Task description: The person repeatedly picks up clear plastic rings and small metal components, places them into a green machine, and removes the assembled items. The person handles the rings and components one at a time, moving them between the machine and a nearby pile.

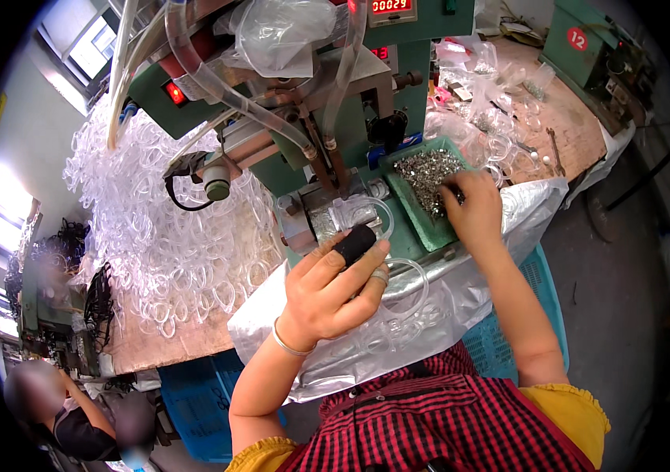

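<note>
My left hand [331,295] is closed at the front of a green press [343,110], with a black cover [356,245] on one finger. It pinches a clear plastic loop [388,219], part of which lies at the press's metal work point [333,216]. The fingertips are partly hidden behind the black cover. To the right, my right hand [474,206] reaches over the edge of a green tray [427,240] of small silvery metal pieces [429,173]. Its fingers are drawn together among the pieces; what they hold is too small to make out.
A large heap of clear plastic loops [185,236] covers the table's left. More loops [410,315] lie on silvery sheeting [311,377] before me. Bagged parts [476,86] and a wrench [555,149] are at right. Blue baskets [201,409] stand below; a person [75,409] sits lower left.
</note>
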`<state>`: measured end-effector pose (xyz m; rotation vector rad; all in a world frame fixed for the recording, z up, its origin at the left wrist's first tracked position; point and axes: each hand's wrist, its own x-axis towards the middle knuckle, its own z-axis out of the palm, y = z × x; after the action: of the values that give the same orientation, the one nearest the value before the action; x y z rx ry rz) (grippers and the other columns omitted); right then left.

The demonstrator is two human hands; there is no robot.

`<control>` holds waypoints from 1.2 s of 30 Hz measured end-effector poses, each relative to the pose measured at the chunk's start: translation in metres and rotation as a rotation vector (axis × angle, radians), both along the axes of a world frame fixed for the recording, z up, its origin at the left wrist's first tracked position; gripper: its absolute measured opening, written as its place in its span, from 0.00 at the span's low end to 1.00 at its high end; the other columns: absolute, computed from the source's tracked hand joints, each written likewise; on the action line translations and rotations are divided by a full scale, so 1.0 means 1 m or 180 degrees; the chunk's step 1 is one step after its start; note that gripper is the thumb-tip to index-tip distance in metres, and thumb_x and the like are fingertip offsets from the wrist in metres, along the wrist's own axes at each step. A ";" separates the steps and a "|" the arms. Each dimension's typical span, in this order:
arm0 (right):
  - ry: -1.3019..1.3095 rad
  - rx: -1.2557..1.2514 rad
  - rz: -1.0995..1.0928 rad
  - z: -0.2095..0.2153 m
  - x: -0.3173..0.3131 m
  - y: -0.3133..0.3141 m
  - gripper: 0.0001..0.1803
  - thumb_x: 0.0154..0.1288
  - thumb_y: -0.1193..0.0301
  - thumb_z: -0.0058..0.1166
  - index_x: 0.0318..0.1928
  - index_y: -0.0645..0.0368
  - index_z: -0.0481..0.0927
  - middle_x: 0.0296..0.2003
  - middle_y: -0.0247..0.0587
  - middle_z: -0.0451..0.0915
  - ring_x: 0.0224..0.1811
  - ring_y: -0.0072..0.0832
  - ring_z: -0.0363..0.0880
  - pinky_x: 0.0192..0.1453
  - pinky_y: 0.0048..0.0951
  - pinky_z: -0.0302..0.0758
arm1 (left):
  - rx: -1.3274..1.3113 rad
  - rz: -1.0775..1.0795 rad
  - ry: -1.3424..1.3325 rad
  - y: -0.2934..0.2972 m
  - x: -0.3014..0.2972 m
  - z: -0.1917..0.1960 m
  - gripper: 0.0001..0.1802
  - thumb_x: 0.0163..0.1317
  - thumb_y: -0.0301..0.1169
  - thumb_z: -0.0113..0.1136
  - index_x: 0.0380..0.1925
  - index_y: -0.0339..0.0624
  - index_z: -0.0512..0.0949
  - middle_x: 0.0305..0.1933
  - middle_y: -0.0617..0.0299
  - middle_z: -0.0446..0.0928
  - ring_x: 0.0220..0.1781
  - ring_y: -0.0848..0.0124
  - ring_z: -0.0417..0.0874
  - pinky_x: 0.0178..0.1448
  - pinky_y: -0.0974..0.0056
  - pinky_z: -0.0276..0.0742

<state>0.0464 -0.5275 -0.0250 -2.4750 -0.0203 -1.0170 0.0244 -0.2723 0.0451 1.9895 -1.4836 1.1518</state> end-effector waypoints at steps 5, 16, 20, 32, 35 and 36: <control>0.0088 -0.0053 -0.0239 -0.006 0.008 0.000 0.06 0.50 0.72 0.62 0.32 0.53 0.82 0.32 0.40 0.78 0.40 0.41 0.75 0.42 0.41 0.73 | -0.0173 -0.0136 0.0079 -0.005 0.001 -0.001 0.13 0.47 0.24 0.66 0.31 0.43 0.73 0.42 0.59 0.82 0.39 0.65 0.84 0.45 0.61 0.85; 0.0364 -0.0787 0.0036 -0.016 0.044 0.020 0.09 0.49 0.70 0.62 0.34 0.54 0.82 0.40 0.41 0.75 0.49 0.40 0.74 0.44 0.42 0.75 | -0.0574 0.0385 0.1072 0.011 -0.042 -0.028 0.14 0.46 0.17 0.63 0.36 0.37 0.78 0.44 0.50 0.83 0.44 0.52 0.85 0.47 0.58 0.81; 0.0043 0.0110 0.0364 -0.007 0.017 0.002 0.08 0.52 0.75 0.59 0.33 0.61 0.78 0.35 0.46 0.78 0.41 0.46 0.76 0.46 0.42 0.71 | -0.0886 0.1759 0.1026 0.097 -0.068 -0.077 0.15 0.49 0.19 0.64 0.39 0.35 0.79 0.45 0.48 0.82 0.44 0.55 0.84 0.50 0.62 0.77; 0.0464 0.1448 0.0888 -0.002 0.044 0.028 0.09 0.59 0.75 0.58 0.40 0.64 0.81 0.33 0.41 0.83 0.36 0.26 0.80 0.44 0.25 0.74 | 0.0682 0.4776 0.1471 0.260 0.039 -0.030 0.11 0.51 0.28 0.61 0.36 0.47 0.83 0.37 0.55 0.78 0.41 0.58 0.81 0.45 0.57 0.77; 0.0641 0.1485 0.0531 -0.011 0.027 0.022 0.09 0.59 0.75 0.60 0.41 0.64 0.83 0.36 0.43 0.83 0.39 0.30 0.81 0.47 0.27 0.74 | 0.0248 0.4897 0.1496 0.284 0.062 -0.084 0.11 0.53 0.26 0.58 0.37 0.47 0.83 0.39 0.55 0.77 0.42 0.54 0.80 0.43 0.53 0.77; 0.0611 0.1430 0.0555 -0.009 0.011 0.015 0.09 0.58 0.76 0.60 0.40 0.64 0.83 0.37 0.43 0.83 0.40 0.30 0.81 0.49 0.29 0.75 | 0.0103 0.4686 0.1373 0.282 0.061 -0.087 0.10 0.53 0.26 0.58 0.36 0.46 0.83 0.38 0.54 0.76 0.41 0.54 0.80 0.41 0.53 0.77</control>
<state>0.0571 -0.5123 -0.0337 -2.1041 0.0476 -0.6260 0.0858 0.0096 -0.0420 3.0552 0.4030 0.9142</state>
